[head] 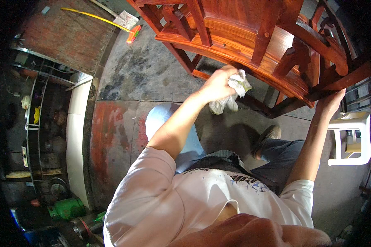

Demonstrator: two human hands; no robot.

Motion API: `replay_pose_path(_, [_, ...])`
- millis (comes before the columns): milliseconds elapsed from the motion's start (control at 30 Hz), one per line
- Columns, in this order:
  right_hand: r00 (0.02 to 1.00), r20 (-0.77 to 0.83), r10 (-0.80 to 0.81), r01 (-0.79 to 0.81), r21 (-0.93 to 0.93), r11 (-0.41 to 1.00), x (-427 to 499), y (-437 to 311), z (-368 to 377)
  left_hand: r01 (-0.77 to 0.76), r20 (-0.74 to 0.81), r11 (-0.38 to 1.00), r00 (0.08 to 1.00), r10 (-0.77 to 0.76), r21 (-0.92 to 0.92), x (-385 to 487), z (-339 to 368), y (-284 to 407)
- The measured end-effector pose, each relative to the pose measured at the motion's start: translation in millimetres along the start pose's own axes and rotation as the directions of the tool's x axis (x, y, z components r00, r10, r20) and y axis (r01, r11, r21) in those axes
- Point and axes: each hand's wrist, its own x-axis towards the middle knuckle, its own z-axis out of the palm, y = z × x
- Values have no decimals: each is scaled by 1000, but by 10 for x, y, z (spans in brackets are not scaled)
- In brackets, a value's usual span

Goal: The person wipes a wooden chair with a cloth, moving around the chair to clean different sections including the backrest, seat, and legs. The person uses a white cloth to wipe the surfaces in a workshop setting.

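A red-brown varnished wooden armchair [232, 38] with carved arm supports stands tilted before me. My left hand [221, 83] holds a crumpled white cloth [239, 82] just below the front edge of its seat; part of the cloth hangs beneath the fingers. Whether the cloth touches the wood I cannot tell. At the chair's right side, my right hand [330, 103] grips a dark wooden rail [343, 78] from below, its fingertips hidden behind the wood. Stretchers [253, 103] join the chair's legs near the floor.
A white plastic stool [363, 139] stands at the right. A broom with a yellow handle [95, 17] and a shovel [126, 20] lie at the upper left. A dark metal rack [34, 123] and a green metal body [67, 208] are at the left. Stains mark the floor [136, 68].
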Motion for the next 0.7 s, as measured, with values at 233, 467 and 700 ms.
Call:
replay_pose_path(233, [998, -39, 49, -50, -46, 998, -50, -73, 61, 42, -655, 986, 752, 76, 163, 108, -101, 110])
replay_pose_path(467, [996, -63, 65, -64, 30, 998, -114, -112, 153, 77, -338, 941, 940, 41, 330, 169, 512, 79])
replay_pose_path(700, [997, -39, 60, -59, 42, 997, -110, -125, 122, 39, -322, 989, 947, 11, 146, 128, 359, 114])
